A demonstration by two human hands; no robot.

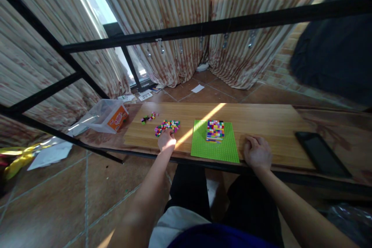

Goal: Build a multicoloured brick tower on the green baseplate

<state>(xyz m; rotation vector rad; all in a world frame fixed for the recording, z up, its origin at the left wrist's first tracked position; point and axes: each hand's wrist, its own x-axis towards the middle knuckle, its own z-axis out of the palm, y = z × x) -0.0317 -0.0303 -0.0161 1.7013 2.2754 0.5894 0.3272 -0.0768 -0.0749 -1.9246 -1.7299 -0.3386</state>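
Note:
My left hand (167,139) is at the near edge of a pile of small colourful bricks (171,124), its fingers bent down at them; what they hold, if anything, is too small to name. A block built of many coloured bricks (215,130) stands on a green studded baseplate (200,145) in front of me. To the right of the baseplate, my right hand (257,152) rests on the wooden board with its fingers curled in, and nothing shows in it. A smaller group of bricks (149,117) lies beyond the pile to the left.
The wooden board (261,118) lies on a low table. A clear plastic box with an orange label (109,116) stands at the left end, and a dark phone (321,154) lies at the right. Black metal bars (186,31) cross in front of curtains.

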